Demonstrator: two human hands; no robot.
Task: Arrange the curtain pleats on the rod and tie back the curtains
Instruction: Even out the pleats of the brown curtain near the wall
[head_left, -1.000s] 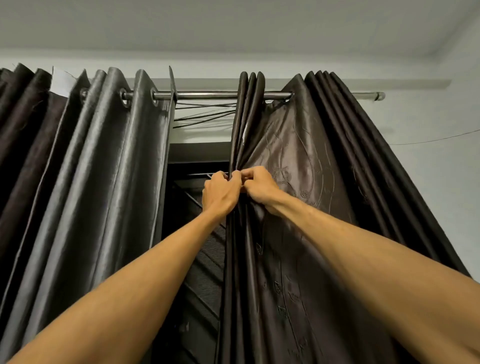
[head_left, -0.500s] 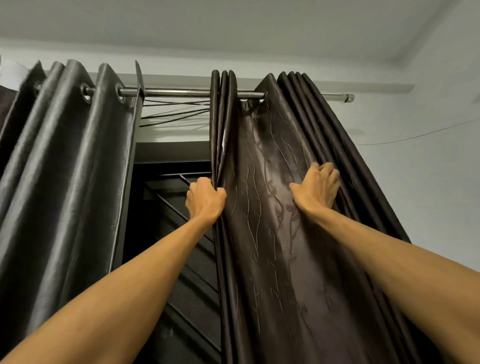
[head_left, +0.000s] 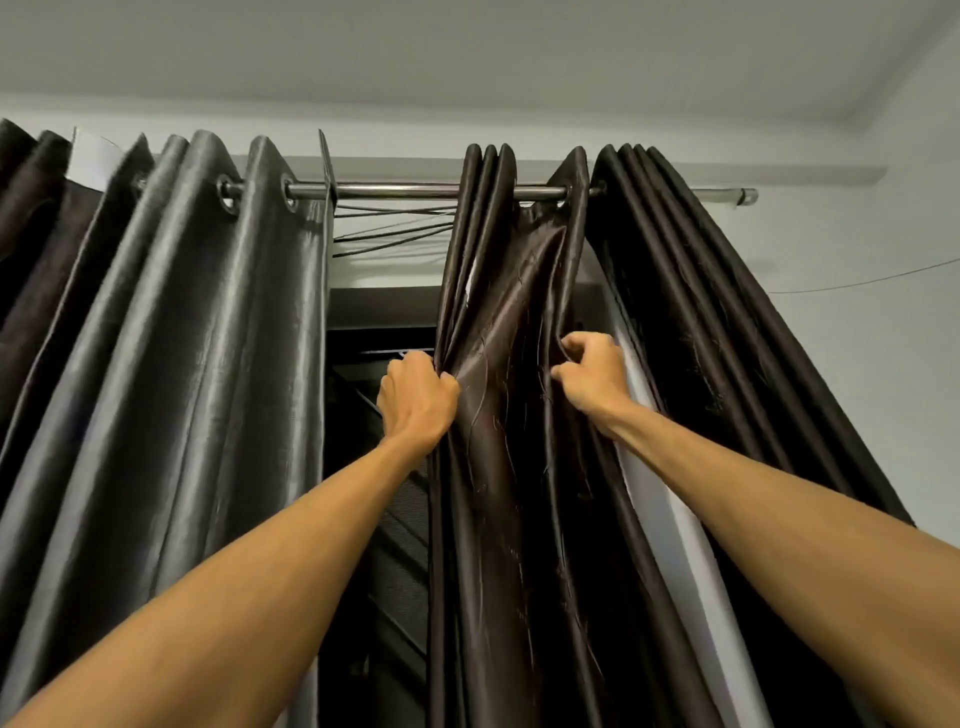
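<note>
A dark brown eyelet curtain hangs from a steel rod on the right half. My left hand grips the bunched pleats at the curtain's left edge. My right hand pinches a fold further right, pulling it forward so the pale lining shows behind it. A second, greyer curtain hangs in broad pleats on the left of the rod. No tie-back is in view.
Between the two curtains a dark window with a grille shows. Thin cables run under the rod. The rod's end cap sits near the white right wall. The ceiling is close above.
My right hand has moved left from the flat panel and now pinches a fold, gathering the spread panel into a narrower pleat. My left hand keeps its grip on the left pleats.
</note>
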